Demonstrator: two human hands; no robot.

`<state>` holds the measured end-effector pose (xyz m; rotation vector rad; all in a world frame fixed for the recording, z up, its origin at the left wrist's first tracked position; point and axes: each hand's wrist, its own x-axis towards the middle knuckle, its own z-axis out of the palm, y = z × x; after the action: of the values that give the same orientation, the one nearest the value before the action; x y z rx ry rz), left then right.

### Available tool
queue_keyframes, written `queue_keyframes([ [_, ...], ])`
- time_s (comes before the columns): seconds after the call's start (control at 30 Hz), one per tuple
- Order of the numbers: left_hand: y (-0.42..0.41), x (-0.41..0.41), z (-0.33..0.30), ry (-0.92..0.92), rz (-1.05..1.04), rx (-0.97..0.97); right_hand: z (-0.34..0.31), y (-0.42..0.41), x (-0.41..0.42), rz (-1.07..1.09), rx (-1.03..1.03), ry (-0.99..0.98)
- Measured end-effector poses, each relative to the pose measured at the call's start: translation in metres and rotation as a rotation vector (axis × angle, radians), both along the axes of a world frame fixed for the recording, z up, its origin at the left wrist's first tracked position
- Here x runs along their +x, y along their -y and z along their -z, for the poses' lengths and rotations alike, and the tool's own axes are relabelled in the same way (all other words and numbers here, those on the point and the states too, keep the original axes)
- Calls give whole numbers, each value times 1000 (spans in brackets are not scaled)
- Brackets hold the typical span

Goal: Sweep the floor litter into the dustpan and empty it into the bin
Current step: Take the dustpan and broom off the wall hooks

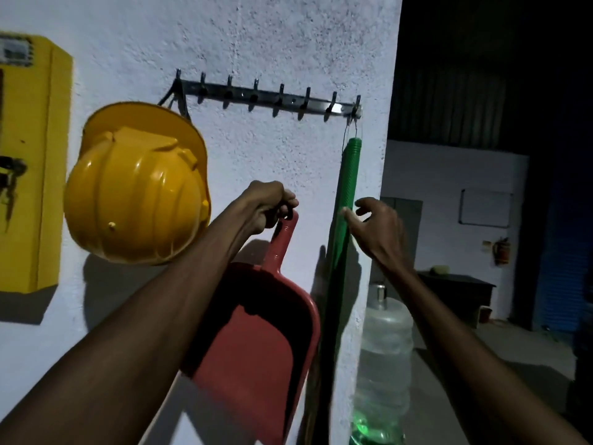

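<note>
The red plastic dustpan [256, 345] hangs against the white rough-plastered wall [256, 36], its handle top pinched by the fingers [284, 205] of the left hand [268, 207]. Just beside it hangs the green ribbed broom handle [348, 187], tied by wire to the metal hook rail [266, 96]. The right hand [375, 229] is spread, fingertips touching the handle. A yellow hard hat [138, 184] hangs to the left.

1. A yellow hard hat [138, 184] hung from the leftmost hook of a metal hook rail [266, 97] — on a white wall [272, 36].
2. A yellow cabinet [30, 162] stood left.
3. A clear water jug [383, 354] sat lower right.
</note>
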<state>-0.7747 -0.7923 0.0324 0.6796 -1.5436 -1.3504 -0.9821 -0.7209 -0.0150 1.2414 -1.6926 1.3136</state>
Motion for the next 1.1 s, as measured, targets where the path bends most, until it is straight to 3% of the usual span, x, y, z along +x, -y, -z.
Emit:
queue_keyframes([
  [0.13, 4, -17, -11, -152, 73, 45, -18, 18, -17, 37, 21, 16],
  [0.27, 6, -28, -10, -281, 77, 41, -23, 32, -18, -59, 6, 39],
  [0.47, 12, -31, -11, -297, 20, -40, -38, 37, -13, -171, -72, 95],
  [0.83, 11, -51, -15, -154, -16, -192, -113, 31, 4, -265, -221, 179],
  [0.97, -1, -56, 1, -18, 12, -314, -113, 18, 24, -563, -263, 327],
  [1.1, -29, -62, 54, 111, -16, -392, -87, 3, 53, -829, -184, 337],
])
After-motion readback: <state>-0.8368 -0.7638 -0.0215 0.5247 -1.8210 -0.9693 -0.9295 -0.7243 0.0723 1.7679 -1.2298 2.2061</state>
